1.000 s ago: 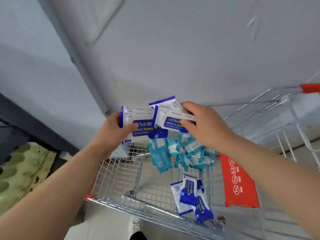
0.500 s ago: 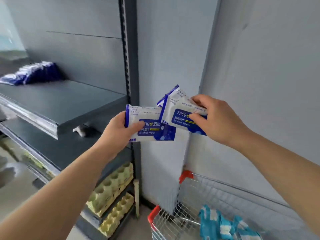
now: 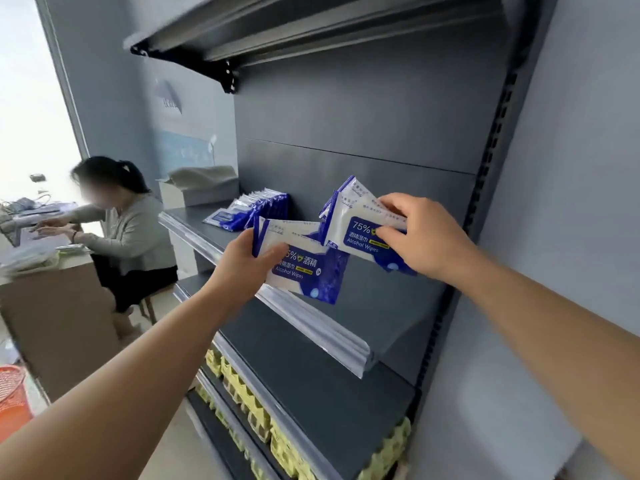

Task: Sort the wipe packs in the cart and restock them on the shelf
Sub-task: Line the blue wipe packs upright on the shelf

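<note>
My left hand [image 3: 247, 263] grips blue-and-white alcohol wipe packs [image 3: 304, 268] by their left end. My right hand [image 3: 424, 235] pinches more of the same wipe packs [image 3: 360, 225] by the right side, a little higher and to the right. Both bunches hang over the front part of the dark grey middle shelf [image 3: 381, 306]. A row of matching blue wipe packs [image 3: 252, 211] stands on that shelf further left, against the back panel. The cart is out of view.
An upper shelf [image 3: 277, 32] juts out overhead. Lower shelves hold yellow-green egg trays [image 3: 273, 434]. A white box [image 3: 199, 187] sits at the shelf's far end. A person in a grey top [image 3: 121, 230] sits at a desk on the left. An orange basket [image 3: 12, 396] stands on the floor.
My view has swung left and up from the cart to the shelving. Both hands have carried their wipe packs over the middle shelf.
</note>
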A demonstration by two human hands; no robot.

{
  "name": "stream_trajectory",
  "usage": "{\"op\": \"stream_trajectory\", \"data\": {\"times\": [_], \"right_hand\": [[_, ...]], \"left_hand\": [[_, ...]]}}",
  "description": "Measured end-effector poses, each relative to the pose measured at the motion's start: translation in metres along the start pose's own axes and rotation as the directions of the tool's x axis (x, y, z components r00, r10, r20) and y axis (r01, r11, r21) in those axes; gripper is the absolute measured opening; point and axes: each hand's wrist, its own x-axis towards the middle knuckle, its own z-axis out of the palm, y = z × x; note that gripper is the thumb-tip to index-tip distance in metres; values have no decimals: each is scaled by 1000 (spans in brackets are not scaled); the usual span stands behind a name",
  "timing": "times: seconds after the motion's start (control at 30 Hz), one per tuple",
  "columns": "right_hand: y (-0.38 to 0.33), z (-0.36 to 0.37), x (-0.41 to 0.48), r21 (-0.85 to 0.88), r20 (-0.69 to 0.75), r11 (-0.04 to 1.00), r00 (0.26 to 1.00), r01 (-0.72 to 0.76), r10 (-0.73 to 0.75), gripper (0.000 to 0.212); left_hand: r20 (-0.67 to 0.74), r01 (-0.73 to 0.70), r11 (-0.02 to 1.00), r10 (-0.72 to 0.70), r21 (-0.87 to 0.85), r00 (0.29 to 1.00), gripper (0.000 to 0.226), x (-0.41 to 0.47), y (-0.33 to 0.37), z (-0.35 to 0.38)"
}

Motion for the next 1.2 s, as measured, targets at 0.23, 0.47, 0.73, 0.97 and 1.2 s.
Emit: {"op": "stream_trajectory", "data": {"times": [0.23, 0.47, 0.73, 0.97, 1.2], "right_hand": [[-50, 89, 99, 24, 36, 997, 997, -73, 72, 27], [-45, 168, 184, 3, 50, 995, 994, -96, 95, 28], [-18, 235, 281, -13, 112, 988, 982, -151, 151, 29], [-11, 285, 329, -10, 170, 968, 954, -250, 248, 24], [-27, 315, 349, 24, 195, 917, 902, -398, 386, 24]], "left_hand": [[53, 31, 999, -33, 37, 998, 16, 103, -35, -94], [27, 66, 997, -67, 35, 997, 14, 197, -84, -131], [90, 128, 985, -139, 116, 986, 20, 323, -136, -150], [259, 140, 921, -244, 362, 935, 26, 413, -190, -181], [468, -32, 897, -199, 441, 861, 12, 486, -222, -185]]}}
